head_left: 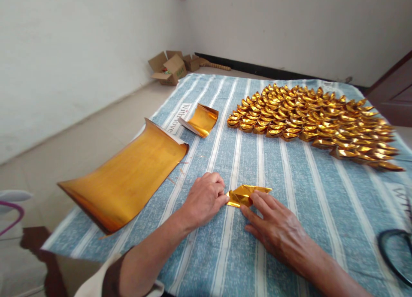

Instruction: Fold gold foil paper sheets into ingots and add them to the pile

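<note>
A small piece of shiny gold foil paper (241,195), partly folded with creased flaps, lies on the striped cloth in front of me. My left hand (206,198) is closed, its fingers curled, and its thumb and fingertips pinch the left end of the paper. From the other side, my right hand (277,226) holds the paper's right part, with fingertips on top and the thumb at the near edge. Its fingers cover some of the folds.
A large stack of curled gold foil sheets (131,177) lies left, with a smaller stack (203,120) beyond. Rows of folded gold ingot shapes (299,112) cover the back right. Blue striped cloth (225,155) covers the table. Cardboard boxes (170,69) sit on the floor behind.
</note>
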`<state>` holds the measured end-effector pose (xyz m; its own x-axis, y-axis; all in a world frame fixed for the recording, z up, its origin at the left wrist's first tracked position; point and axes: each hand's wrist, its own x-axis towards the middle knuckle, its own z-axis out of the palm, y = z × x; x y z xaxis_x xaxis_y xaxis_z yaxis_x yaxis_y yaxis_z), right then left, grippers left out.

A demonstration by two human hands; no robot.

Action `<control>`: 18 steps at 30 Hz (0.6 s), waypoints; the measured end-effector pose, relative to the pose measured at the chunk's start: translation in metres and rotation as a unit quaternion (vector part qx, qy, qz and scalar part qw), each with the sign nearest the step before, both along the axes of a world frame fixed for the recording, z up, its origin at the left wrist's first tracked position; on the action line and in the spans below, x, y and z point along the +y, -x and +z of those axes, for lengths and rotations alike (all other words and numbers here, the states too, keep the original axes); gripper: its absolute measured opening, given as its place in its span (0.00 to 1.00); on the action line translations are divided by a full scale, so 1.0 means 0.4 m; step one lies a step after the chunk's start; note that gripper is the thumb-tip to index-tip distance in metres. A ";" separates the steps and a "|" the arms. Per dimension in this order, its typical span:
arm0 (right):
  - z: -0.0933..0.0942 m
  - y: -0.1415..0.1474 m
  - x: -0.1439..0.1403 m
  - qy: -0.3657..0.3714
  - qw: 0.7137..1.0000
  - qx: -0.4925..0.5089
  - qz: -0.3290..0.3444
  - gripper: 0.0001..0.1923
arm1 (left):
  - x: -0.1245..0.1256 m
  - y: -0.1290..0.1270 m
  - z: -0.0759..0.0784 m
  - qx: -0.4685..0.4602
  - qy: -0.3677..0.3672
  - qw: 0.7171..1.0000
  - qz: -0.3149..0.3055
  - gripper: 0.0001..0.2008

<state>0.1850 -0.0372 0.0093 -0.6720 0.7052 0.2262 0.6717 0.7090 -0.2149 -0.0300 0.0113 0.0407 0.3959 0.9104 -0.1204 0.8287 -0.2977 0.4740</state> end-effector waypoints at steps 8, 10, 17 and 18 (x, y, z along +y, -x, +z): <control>0.003 0.005 -0.001 -0.007 1.000 -0.010 -0.007 0.16 | 0.003 0.001 -0.005 0.006 -0.001 1.000 -0.004 0.12; 0.005 0.005 -0.001 -0.005 1.000 -0.013 -0.008 0.16 | 0.004 0.002 -0.007 0.006 -0.003 1.000 -0.006 0.12; 0.008 0.007 0.001 -0.004 1.000 -0.003 -0.004 0.17 | 0.004 0.002 -0.009 0.005 -0.005 1.000 -0.005 0.13; 0.008 0.007 0.001 -0.005 1.000 -0.003 -0.004 0.17 | 0.004 0.001 -0.008 0.004 -0.005 1.000 -0.004 0.13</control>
